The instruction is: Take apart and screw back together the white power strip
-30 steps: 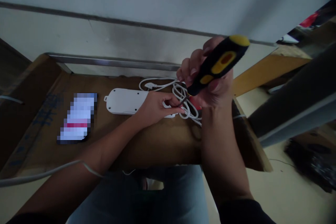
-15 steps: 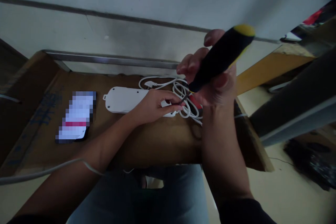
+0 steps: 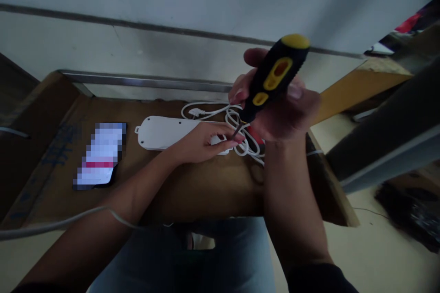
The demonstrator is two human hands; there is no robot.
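Observation:
A white power strip [image 3: 161, 132] lies on a brown cardboard surface [image 3: 192, 187], its white cord [image 3: 240, 121] coiled at the right end. My left hand [image 3: 202, 142] rests on the strip's right end, fingers curled and pinched around the screwdriver's metal tip. My right hand [image 3: 278, 110] grips the black and yellow screwdriver [image 3: 271, 78], which slants down and left with its tip at the strip beside my left fingertips.
A phone [image 3: 99, 154] with a lit screen lies on the cardboard at the left. A metal rail [image 3: 144, 81] runs along the far edge by the wall. A thin white cable [image 3: 68, 222] crosses my left forearm. Dark clutter [image 3: 409, 215] sits on the floor at right.
The screwdriver handle has turned in my right hand, so its yellow inlays face me again, and it has tipped slightly left. My left hand stays on the strip.

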